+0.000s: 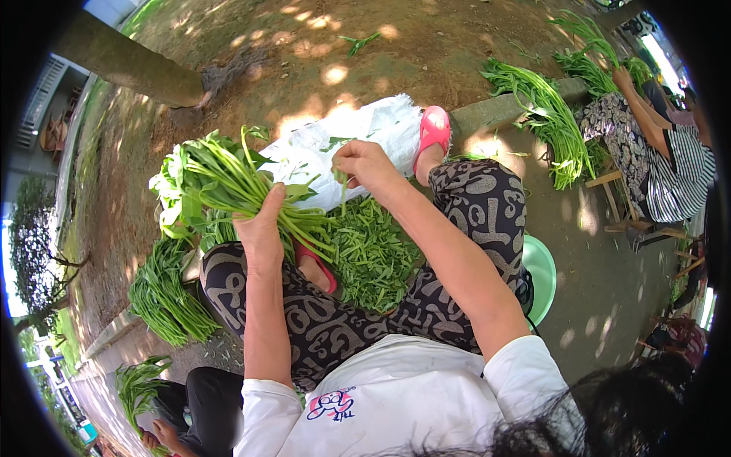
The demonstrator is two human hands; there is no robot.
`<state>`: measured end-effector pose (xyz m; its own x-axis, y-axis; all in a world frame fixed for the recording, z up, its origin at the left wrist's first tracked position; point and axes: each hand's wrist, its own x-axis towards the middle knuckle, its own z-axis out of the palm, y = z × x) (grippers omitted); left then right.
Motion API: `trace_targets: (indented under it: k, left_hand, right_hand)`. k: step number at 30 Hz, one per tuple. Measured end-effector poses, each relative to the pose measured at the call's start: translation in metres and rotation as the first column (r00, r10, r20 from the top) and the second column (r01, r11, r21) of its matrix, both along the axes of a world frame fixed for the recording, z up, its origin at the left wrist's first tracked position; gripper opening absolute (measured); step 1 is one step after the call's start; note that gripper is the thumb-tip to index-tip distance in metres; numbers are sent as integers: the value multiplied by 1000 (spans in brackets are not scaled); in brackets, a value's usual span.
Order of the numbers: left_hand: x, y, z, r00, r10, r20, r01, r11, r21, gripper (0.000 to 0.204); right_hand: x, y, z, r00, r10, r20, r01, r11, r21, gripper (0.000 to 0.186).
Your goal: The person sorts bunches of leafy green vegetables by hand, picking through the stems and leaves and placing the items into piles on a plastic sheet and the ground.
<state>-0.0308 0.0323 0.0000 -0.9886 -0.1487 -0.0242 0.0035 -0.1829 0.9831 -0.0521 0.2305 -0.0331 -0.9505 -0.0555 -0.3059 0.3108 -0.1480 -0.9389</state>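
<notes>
I see bare brown dirt ground dappled with sun, outdoors. My landmark is the heap of cut green stems (371, 255) lying on the ground between the knees. Just left of it, my left hand (261, 228) is closed around a leafy green bunch of long-stalked vegetables (221, 179). Above the heap, my right hand (367, 164) pinches one thin stem. Behind it lies a white woven plastic sack (358, 133); to its right, a grey concrete kerb (495, 110).

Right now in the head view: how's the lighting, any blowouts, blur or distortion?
Head view: dappled sun through shade, hot patches on the dirt ground; the white bag is nearly blown out; heavy fisheye bending and black vignette at the rim; left hand, right hand and leafy bunch sharp, no motion blur.
</notes>
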Motion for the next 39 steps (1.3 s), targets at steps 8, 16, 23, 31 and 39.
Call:
trace_targets:
  k: [8, 16, 23, 31, 39]
  left_hand:
    - [2, 0, 4, 997, -31, 73, 29, 999, 32, 27]
    - [7, 11, 4, 991, -127, 30, 127, 992, -10, 21]
    - [5, 20, 7, 994, -106, 26, 107, 994, -35, 17]
    - [2, 24, 3, 995, -94, 10, 95, 988, -120, 20]
    - [-1, 28, 1, 997, -70, -19, 67, 990, -122, 19]
  right_hand:
    - [6, -7, 8, 963, 202, -179, -142, 942, 303, 17]
    - [15, -20, 18, 912, 343, -227, -309, 936, 170, 16]
    - [20, -29, 14, 962, 193, -192, -195, 981, 9, 13]
    - [23, -36, 14, 992, 100, 77, -63, 921, -385, 10]
    - [18, -40, 17, 985, 31, 170, 59, 862, -503, 8]
